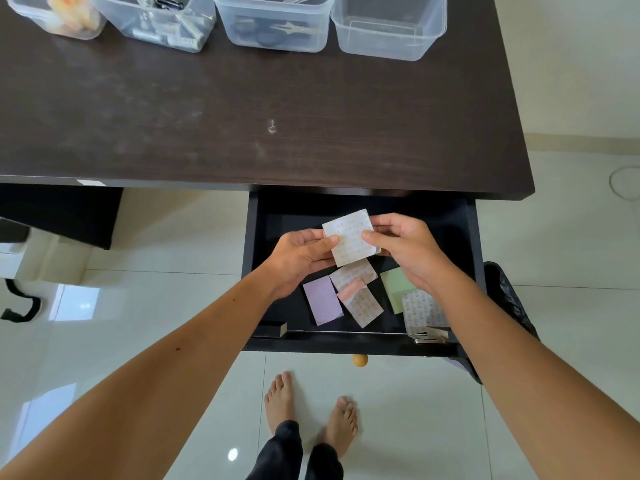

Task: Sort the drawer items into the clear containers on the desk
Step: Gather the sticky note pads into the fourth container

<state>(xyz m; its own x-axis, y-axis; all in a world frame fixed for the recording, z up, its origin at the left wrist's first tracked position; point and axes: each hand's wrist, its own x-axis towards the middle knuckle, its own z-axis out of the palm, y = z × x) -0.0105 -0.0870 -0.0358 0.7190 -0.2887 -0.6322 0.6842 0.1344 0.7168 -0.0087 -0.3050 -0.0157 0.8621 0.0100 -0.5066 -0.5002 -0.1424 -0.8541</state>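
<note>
While both hands pinch it above the open drawer point(360, 342), the patterned paper square point(349, 237) looks thin and flat — left hand point(301, 254) and right hand point(405, 251) each closed on an edge; lilac, green and patterned slips lie below.

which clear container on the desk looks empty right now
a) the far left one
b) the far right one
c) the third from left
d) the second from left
b: the far right container shows only its bare clear walls and floor, while the other three hold things; the patterned paper sits between both hands.
</note>
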